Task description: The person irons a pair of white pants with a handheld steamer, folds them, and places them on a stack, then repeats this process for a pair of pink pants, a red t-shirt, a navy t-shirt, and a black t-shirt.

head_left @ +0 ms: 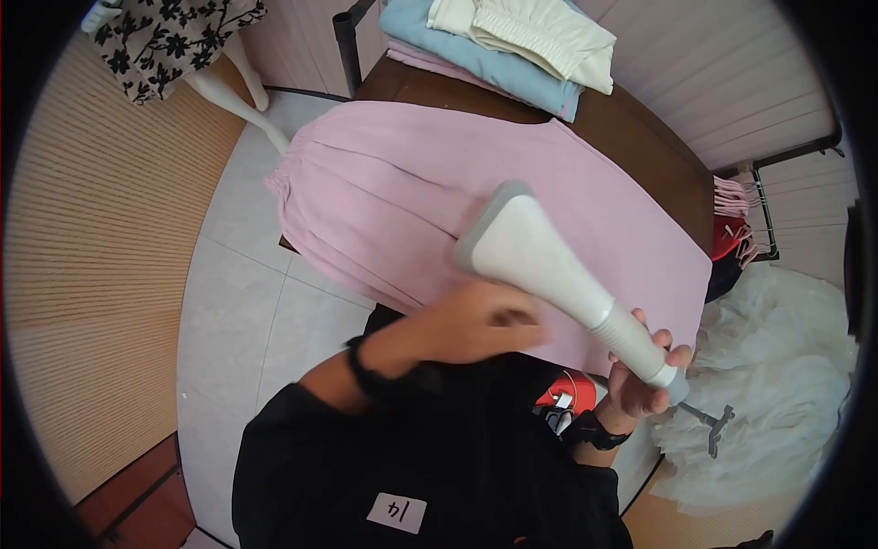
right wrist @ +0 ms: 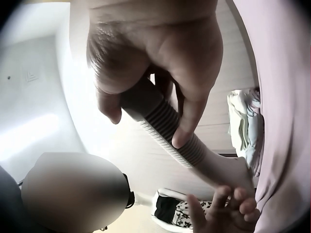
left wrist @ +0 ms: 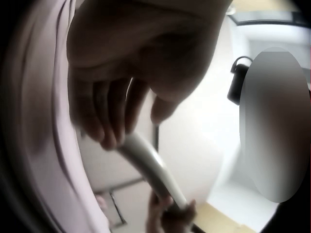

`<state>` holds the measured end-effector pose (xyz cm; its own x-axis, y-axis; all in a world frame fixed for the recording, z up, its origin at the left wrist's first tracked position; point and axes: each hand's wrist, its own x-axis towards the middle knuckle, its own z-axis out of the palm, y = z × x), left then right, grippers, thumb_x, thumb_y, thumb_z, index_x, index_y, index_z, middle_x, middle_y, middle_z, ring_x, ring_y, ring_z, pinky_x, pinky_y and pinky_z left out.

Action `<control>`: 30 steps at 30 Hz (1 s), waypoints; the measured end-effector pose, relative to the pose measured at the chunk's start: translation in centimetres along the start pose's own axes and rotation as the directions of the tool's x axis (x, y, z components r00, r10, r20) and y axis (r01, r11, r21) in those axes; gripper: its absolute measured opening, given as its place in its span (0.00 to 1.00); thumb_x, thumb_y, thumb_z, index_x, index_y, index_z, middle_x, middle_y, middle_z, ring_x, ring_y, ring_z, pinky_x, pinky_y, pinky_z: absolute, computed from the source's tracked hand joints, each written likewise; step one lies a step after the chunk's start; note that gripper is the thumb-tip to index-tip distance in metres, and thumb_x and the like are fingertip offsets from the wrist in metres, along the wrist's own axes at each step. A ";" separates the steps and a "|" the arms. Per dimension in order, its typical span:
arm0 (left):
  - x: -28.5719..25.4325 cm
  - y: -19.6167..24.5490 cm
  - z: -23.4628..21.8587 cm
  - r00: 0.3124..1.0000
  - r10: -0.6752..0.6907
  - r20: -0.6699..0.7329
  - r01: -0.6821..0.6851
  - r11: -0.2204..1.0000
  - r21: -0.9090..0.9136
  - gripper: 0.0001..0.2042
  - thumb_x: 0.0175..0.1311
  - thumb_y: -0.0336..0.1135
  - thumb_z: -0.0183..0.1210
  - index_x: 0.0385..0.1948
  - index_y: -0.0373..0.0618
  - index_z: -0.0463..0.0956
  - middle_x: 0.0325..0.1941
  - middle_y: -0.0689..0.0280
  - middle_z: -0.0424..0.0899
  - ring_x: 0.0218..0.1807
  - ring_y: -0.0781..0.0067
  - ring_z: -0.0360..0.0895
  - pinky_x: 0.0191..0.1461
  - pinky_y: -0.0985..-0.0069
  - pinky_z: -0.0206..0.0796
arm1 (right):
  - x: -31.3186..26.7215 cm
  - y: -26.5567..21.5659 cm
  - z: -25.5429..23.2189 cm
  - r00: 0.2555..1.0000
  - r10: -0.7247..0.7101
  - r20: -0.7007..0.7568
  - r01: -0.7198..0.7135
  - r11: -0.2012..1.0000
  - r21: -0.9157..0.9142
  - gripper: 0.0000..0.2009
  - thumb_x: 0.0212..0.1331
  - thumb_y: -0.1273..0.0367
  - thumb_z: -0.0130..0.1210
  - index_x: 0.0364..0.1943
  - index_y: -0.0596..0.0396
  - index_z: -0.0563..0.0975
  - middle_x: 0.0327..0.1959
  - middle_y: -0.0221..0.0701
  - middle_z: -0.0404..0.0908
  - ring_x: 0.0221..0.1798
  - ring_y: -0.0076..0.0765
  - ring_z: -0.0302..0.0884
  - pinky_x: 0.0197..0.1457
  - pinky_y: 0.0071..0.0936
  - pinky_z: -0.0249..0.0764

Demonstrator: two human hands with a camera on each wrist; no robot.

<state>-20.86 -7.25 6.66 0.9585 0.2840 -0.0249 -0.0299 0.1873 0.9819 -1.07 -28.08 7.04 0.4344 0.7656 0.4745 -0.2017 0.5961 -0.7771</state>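
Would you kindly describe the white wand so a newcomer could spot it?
On the brown table lies a pink garment. Over it, in the right hand, is the wand, set apart by its ribbed grip and flared, grey-rimmed head.

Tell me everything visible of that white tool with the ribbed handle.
The white tool looks like smooth plastic: a flared, grey-edged head narrowing to a ribbed handle with a greyish end. The right hand grips the handle, and it slants over the pink garment, head toward the upper left of the head-camera picture. The left hand is near its head; contact is unclear.
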 end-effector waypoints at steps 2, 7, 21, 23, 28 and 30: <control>-3.9 0.6 -3.6 0.932 0.102 -0.348 0.003 0.957 0.289 0.07 0.64 0.32 0.59 0.37 0.37 0.80 0.31 0.65 0.84 0.34 0.74 0.80 0.42 0.75 0.72 | 0.8 0.6 1.0 0.997 0.070 0.030 -0.070 0.997 0.014 0.21 0.58 0.55 0.65 0.49 0.44 0.70 0.62 0.37 0.71 0.70 0.66 0.60 0.50 0.43 0.84; -7.8 -1.0 -12.4 0.323 0.554 -0.767 0.292 0.713 0.638 0.09 0.68 0.29 0.53 0.42 0.34 0.80 0.44 0.59 0.84 0.49 0.67 0.79 0.57 0.74 0.67 | 2.0 4.0 4.1 0.980 0.199 -0.024 -0.198 0.979 0.043 0.17 0.61 0.59 0.62 0.48 0.49 0.71 0.60 0.45 0.71 0.69 0.68 0.60 0.54 0.52 0.83; -5.7 -4.6 -15.8 0.221 0.358 -0.907 0.160 0.904 0.396 0.13 0.68 0.36 0.54 0.36 0.34 0.83 0.52 0.53 0.82 0.58 0.60 0.76 0.63 0.70 0.62 | 3.1 4.2 4.7 0.974 0.189 -0.128 -0.209 0.964 -0.164 0.18 0.58 0.61 0.59 0.48 0.55 0.71 0.54 0.45 0.76 0.67 0.58 0.66 0.67 0.46 0.64; -5.8 -3.8 -15.7 0.208 0.272 -0.940 0.080 0.953 0.293 0.13 0.68 0.35 0.54 0.36 0.33 0.83 0.52 0.53 0.82 0.57 0.61 0.76 0.63 0.71 0.62 | 2.3 2.3 2.6 0.978 0.122 -0.171 -0.152 0.973 -0.175 0.17 0.57 0.62 0.59 0.46 0.56 0.71 0.52 0.44 0.76 0.65 0.57 0.68 0.68 0.49 0.64; -5.9 -1.8 -14.9 0.100 0.259 -0.961 -0.191 0.953 0.237 0.13 0.69 0.33 0.53 0.37 0.29 0.80 0.48 0.53 0.83 0.55 0.66 0.76 0.61 0.75 0.64 | 0.1 -2.1 -1.4 0.972 -0.037 -0.234 0.000 0.988 -0.155 0.16 0.54 0.63 0.57 0.43 0.57 0.70 0.46 0.39 0.75 0.59 0.52 0.72 0.68 0.50 0.63; -5.4 -1.4 -14.5 0.152 0.369 -0.917 -0.360 0.884 0.297 0.12 0.72 0.33 0.51 0.38 0.32 0.77 0.42 0.55 0.82 0.48 0.66 0.79 0.56 0.74 0.70 | -0.3 -2.9 -1.4 0.953 -0.064 -0.295 0.010 0.983 -0.182 0.16 0.53 0.64 0.57 0.42 0.58 0.69 0.43 0.38 0.73 0.57 0.50 0.73 0.69 0.51 0.62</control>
<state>-30.12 4.54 2.65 -0.1256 0.9744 0.1865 -0.2875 -0.2156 0.9332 0.57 -30.39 8.57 0.6860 0.6201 0.3806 -0.0343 0.5501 -0.8344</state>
